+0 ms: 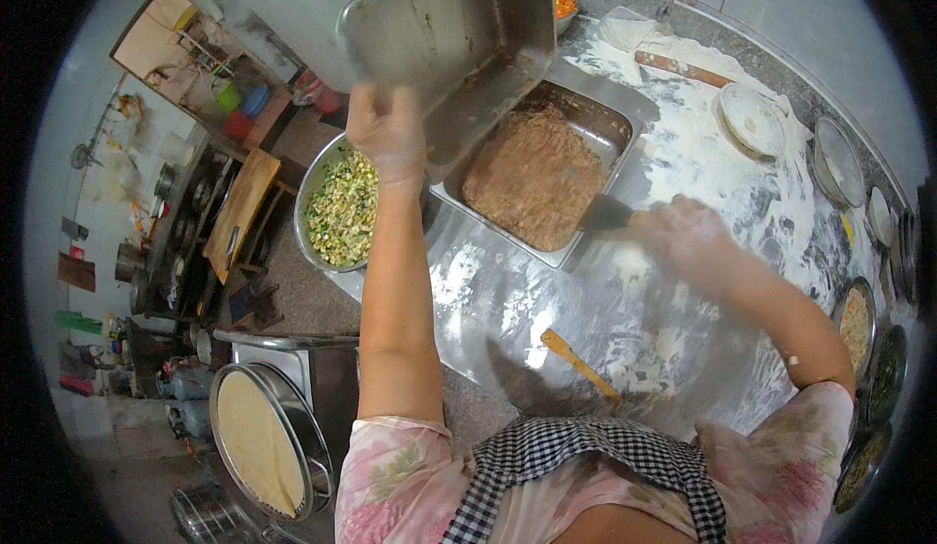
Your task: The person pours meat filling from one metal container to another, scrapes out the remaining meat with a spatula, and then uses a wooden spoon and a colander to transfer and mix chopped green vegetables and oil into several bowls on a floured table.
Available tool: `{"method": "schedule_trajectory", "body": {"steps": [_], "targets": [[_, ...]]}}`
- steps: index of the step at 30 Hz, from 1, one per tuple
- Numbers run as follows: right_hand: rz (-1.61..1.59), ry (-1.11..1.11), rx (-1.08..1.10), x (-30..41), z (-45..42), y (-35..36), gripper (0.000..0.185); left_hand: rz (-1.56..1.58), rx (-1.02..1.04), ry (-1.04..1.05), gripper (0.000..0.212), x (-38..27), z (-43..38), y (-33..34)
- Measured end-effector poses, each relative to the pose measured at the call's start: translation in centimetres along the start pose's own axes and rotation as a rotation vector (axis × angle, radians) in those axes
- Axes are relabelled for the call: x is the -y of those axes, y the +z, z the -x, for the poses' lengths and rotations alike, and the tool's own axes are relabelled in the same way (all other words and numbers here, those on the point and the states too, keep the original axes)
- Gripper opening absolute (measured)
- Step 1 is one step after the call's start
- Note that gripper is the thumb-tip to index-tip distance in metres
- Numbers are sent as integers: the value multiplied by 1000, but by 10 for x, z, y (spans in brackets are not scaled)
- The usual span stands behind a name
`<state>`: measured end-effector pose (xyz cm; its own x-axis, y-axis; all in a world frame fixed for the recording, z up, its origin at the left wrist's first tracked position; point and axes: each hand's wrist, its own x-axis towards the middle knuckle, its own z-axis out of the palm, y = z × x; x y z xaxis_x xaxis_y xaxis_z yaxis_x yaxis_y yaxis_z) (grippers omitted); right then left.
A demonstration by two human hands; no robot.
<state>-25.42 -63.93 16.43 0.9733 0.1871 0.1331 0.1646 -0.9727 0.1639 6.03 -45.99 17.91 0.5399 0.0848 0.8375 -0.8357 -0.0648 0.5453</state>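
My left hand [388, 134] grips the edge of a large steel pan [424, 39], which is tipped up on its side with brown residue along its inner wall. Beside it on the worktop sits a rectangular steel tray [618, 141] holding a thick mass of brown minced filling [538, 178]. My right hand [688, 240], blurred, holds a scraper [606, 215] by its wooden handle. The dark blade of the scraper is over the near right edge of the tray; whether it touches the filling I cannot tell.
A bowl of chopped greens and egg [340, 211] stands left of the tray. Flour [681, 156] covers the right of the steel worktop [498, 302]. A wooden tool [582, 365] lies near me. Several bowls line the right edge. A pot with dough [260, 441] stands lower left.
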Motion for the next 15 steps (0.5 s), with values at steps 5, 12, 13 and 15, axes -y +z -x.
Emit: {"method": "schedule_trajectory", "body": {"steps": [5, 12, 13, 15], "targets": [[-127, 134, -118, 4, -35, -51, 42, 70, -1, -89, 11, -24, 9, -26], [-57, -26, -285, 17, -151, -64, 34, 87, 64, -79, 8, -60, 12, -34], [-16, -28, -216, 16, -160, -67, 33, 91, 64, -75, 8, -64, 13, -30], [26, -30, -147, 7, -167, -69, 31, 141, 49, -19, 9, -71, 12, -23]]}}
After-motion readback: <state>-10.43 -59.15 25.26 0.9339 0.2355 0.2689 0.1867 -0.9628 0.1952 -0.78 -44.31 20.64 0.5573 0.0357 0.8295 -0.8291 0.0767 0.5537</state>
